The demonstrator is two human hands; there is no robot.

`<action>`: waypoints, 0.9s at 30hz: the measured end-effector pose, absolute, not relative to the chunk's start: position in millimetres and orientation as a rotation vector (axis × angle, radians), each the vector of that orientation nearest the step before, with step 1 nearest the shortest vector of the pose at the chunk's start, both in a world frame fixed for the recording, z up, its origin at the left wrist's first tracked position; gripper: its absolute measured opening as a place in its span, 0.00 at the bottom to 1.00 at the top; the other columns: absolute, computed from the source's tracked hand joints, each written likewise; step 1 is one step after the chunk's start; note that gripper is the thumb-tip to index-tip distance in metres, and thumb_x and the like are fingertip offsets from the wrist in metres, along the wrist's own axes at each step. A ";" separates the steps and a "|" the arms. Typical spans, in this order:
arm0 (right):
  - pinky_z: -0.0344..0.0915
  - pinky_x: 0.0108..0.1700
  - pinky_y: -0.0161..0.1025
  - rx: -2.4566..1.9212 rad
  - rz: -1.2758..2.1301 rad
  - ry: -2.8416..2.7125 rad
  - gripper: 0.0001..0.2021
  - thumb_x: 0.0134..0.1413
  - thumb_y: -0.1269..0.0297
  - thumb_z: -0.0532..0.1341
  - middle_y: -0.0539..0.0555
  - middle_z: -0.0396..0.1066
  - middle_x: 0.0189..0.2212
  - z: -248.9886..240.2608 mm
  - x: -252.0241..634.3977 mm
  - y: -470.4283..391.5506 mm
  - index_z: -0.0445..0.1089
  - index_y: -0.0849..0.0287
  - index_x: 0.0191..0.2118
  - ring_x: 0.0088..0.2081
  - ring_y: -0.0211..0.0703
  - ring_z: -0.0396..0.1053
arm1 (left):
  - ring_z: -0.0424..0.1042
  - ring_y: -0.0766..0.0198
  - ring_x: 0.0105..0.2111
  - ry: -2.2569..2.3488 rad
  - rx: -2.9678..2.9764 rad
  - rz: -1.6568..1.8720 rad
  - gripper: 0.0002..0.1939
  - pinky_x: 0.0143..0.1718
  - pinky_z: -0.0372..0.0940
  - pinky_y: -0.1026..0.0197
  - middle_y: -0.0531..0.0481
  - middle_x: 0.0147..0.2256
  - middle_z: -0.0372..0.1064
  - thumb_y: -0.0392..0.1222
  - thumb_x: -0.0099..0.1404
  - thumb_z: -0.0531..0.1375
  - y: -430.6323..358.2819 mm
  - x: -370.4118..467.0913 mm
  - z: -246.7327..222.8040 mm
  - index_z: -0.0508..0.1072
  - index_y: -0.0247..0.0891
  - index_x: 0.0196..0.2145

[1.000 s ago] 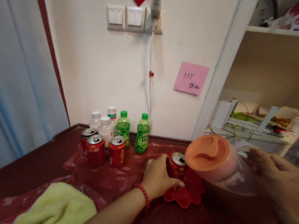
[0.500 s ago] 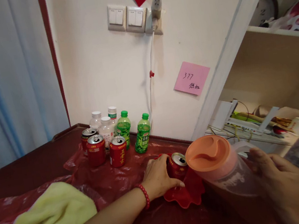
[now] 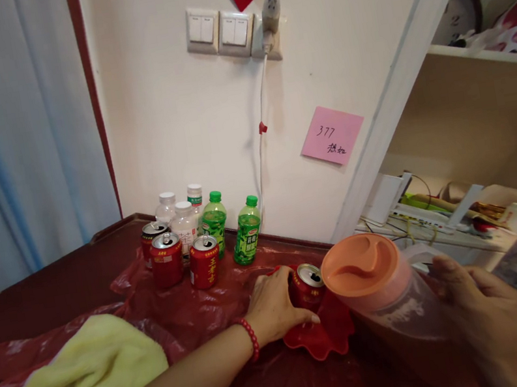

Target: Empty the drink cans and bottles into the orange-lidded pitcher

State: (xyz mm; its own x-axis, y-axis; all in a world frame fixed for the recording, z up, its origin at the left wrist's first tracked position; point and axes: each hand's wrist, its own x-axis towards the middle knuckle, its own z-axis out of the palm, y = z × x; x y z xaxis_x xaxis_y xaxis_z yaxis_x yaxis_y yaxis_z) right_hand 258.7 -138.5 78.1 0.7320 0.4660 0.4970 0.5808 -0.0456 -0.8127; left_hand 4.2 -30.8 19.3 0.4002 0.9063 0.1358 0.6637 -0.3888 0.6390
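My left hand, with a red bead bracelet on the wrist, is closed around the side of an opened red drink can. That can stands in a red wavy-edged dish. My right hand grips the handle of a clear plastic pitcher with an orange lid. The pitcher leans left, its lid's edge close beside the can's top. Whether any liquid runs between them, I cannot tell. The pitcher's lower part is dark and partly hidden by my right hand.
Several red cans stand at the back left, before white-capped bottles. Two green bottles stand near the wall. A yellow towel lies at the left on the dark red table. A white cord hangs from a socket.
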 end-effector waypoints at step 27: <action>0.54 0.31 0.39 -1.709 -0.137 -0.848 0.30 0.55 0.29 0.64 0.48 0.62 0.22 76.1 263.0 -138.5 0.74 0.56 0.30 0.31 0.44 0.58 | 0.76 0.37 0.56 1.327 2.159 0.665 0.42 0.58 0.69 0.45 0.44 0.54 0.80 0.57 0.45 0.83 -31.2 4.0 19.9 0.75 0.41 0.53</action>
